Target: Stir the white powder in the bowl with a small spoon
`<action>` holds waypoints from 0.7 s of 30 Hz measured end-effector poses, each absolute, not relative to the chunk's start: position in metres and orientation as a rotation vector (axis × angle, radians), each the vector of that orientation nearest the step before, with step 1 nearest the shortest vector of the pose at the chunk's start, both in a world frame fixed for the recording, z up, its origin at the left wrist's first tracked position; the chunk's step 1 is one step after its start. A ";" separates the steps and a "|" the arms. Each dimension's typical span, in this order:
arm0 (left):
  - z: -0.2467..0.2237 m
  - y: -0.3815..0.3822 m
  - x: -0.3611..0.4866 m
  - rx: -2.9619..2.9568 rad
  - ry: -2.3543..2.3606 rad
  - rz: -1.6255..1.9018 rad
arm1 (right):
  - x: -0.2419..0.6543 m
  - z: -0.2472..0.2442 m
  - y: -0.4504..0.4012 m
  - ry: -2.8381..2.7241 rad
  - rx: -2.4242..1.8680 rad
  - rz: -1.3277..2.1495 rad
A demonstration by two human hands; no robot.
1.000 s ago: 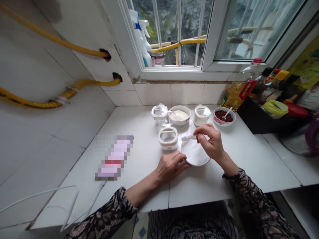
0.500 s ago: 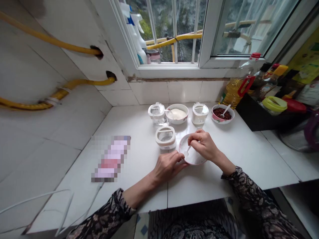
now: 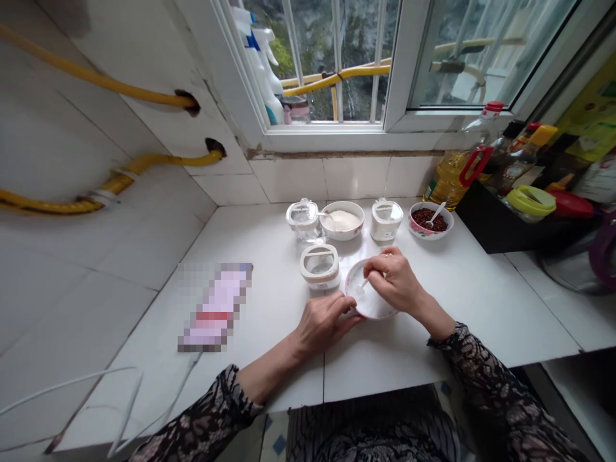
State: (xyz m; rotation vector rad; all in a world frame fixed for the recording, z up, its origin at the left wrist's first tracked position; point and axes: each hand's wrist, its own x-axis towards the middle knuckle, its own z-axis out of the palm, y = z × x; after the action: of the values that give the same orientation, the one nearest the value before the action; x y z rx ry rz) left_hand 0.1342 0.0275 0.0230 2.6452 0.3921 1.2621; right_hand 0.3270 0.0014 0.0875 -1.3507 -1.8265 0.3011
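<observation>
My right hand [image 3: 395, 282] pinches a small white spoon [image 3: 362, 284], its tip in the white contents of a bowl [image 3: 373, 307] with a pinkish rim. At the bowl's left edge, my left hand [image 3: 325, 321] grips the rim between thumb and fingers. Just left of the bowl stands a lidded clear container [image 3: 320, 266]. Behind are another clear container [image 3: 304, 218], a bowl of white powder or grains [image 3: 342, 220], a third container [image 3: 385, 219], and a bowl of dark red beans or grains [image 3: 428, 221] holding a white spoon.
A pixelated phone-like object [image 3: 214, 308] with a white cable [image 3: 185, 378] lies on the counter at left. An oil bottle [image 3: 452, 170] and a black rack [image 3: 486, 221] of condiments stand at right. The window [image 3: 327, 131] is behind.
The spoon in my right hand has moved from the bowl's left edge up and slightly right, into the white contents. My left hand has stayed at the rim.
</observation>
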 end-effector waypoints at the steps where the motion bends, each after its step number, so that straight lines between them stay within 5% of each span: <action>1: 0.023 0.027 0.134 2.645 0.396 1.263 | 0.324 0.087 0.001 -1.872 -1.334 0.301; 12: 0.022 0.028 0.134 2.646 0.375 1.265 | 0.337 0.092 0.007 -1.265 -1.352 0.931; 21: 0.022 0.029 0.133 2.652 0.373 1.259 | 0.345 0.095 0.014 -1.031 -1.249 1.005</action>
State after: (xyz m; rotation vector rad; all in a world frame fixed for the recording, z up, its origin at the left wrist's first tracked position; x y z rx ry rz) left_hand 0.1328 0.0286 0.0221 2.6523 0.3730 1.2593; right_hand 0.3454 0.0141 0.0947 -1.2495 -1.0310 1.0049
